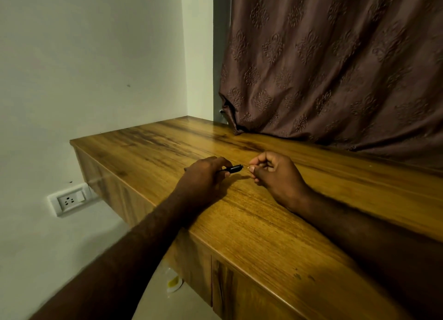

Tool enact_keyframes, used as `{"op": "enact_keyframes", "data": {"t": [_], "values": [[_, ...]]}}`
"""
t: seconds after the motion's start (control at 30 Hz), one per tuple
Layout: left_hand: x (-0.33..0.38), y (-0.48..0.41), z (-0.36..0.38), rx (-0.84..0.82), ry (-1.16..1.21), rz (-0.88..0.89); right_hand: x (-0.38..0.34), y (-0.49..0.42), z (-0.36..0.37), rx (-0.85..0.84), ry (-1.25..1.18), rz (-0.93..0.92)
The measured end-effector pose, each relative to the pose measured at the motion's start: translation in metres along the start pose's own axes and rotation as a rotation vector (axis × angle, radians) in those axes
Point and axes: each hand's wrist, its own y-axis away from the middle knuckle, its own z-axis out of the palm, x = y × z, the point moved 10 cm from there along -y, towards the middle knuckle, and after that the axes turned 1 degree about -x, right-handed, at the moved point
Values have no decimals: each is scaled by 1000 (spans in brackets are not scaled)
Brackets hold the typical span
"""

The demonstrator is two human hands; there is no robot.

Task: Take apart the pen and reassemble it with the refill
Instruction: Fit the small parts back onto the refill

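My left hand (pixel 203 176) grips a black pen (pixel 233 168) just above the wooden desk top (pixel 263 224). Most of the barrel is hidden in my fist; only the dark front end and a small metallic tip stick out to the right. My right hand (pixel 273 173) sits just right of that tip, fingers curled, thumb and forefinger pinched close to it. I cannot tell whether these fingers hold a small part. No separate refill shows.
A brown patterned curtain (pixel 335 68) hangs over the desk's back right. A white wall with a socket (pixel 69 200) lies left, below the desk's left edge. A small pale object (pixel 173 282) lies on the floor under the desk front.
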Motion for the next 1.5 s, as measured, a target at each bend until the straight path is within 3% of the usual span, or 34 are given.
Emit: {"op": "enact_keyframes", "data": {"t": [0.3,1.5], "values": [[5,0,0,-9,38,36,3,2,3,-21,-106,44],[20,3,-5,17,12,117,5,-1,7,-33,-31,24]]}}
